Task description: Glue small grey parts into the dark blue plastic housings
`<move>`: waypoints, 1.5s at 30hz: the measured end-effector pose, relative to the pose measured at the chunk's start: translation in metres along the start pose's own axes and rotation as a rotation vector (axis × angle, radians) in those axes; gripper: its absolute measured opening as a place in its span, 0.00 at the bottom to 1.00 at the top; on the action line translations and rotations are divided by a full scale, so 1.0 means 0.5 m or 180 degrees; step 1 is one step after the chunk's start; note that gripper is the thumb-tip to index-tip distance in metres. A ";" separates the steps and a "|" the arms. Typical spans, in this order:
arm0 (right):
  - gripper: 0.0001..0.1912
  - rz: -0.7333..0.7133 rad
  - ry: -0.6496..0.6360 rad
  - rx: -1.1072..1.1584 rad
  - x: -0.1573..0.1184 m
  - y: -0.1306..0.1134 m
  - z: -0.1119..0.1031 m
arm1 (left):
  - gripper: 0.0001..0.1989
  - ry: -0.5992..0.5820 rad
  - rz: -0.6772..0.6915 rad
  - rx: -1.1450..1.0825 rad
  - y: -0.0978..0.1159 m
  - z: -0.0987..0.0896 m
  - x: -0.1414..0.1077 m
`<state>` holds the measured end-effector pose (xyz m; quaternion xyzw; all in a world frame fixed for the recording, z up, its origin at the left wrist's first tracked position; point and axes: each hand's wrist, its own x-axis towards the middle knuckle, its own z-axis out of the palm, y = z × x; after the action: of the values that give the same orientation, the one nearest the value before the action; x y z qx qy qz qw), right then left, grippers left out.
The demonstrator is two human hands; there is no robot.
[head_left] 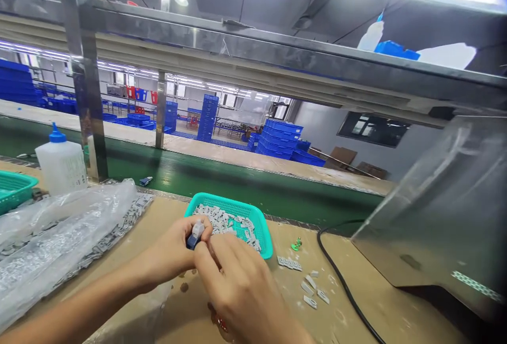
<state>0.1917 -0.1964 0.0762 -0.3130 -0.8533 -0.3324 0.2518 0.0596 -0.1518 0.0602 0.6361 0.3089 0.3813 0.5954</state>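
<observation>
My left hand [180,244] is closed around a small dark-blue and whitish plastic part [194,236], whose pale end sticks up between thumb and fingers. My right hand [233,275] meets it from the right, its fingers bent and pressed together at the part's lower side. What those right fingertips pinch is hidden behind the hand. Just beyond both hands, a turquoise basket [265,233] contains many small light-grey plastic pieces [216,217]. A small red thing [222,324] shows below my right hand, too covered to name.
Loose grey pieces [311,302] and a short row of them [289,264] lie right, near a green bit [296,244] and black cable [348,291]. Left are a plastic bag [79,228] and a white bottle [61,162]. A green conveyor belt [237,175] runs behind, under a metal shelf [253,43].
</observation>
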 end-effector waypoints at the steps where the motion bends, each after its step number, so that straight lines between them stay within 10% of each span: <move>1: 0.15 -0.0109 -0.0007 -0.0004 0.000 0.003 -0.004 | 0.11 -0.0022 -0.0009 -0.0062 0.005 -0.001 -0.002; 11: 0.11 0.0840 -0.0074 0.2621 -0.026 0.053 -0.055 | 0.16 -0.0214 -0.0367 -0.0345 0.027 0.003 -0.021; 23: 0.11 0.0798 0.0074 0.2671 -0.082 0.030 -0.051 | 0.16 -0.0509 -0.0426 -0.0545 0.001 0.041 -0.032; 32: 0.07 0.2408 -0.0457 0.2709 -0.189 0.039 0.008 | 0.21 0.0123 -0.0923 0.0046 -0.037 0.018 -0.009; 45: 0.08 0.2209 -0.0493 0.2615 -0.199 0.019 0.035 | 0.14 0.0109 -0.0857 -0.0881 -0.044 0.000 -0.009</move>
<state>0.2618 -0.2146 0.0054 -0.4757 -0.7756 0.1551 0.3848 0.0586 -0.1537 0.0376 0.4945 0.3459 0.3478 0.7175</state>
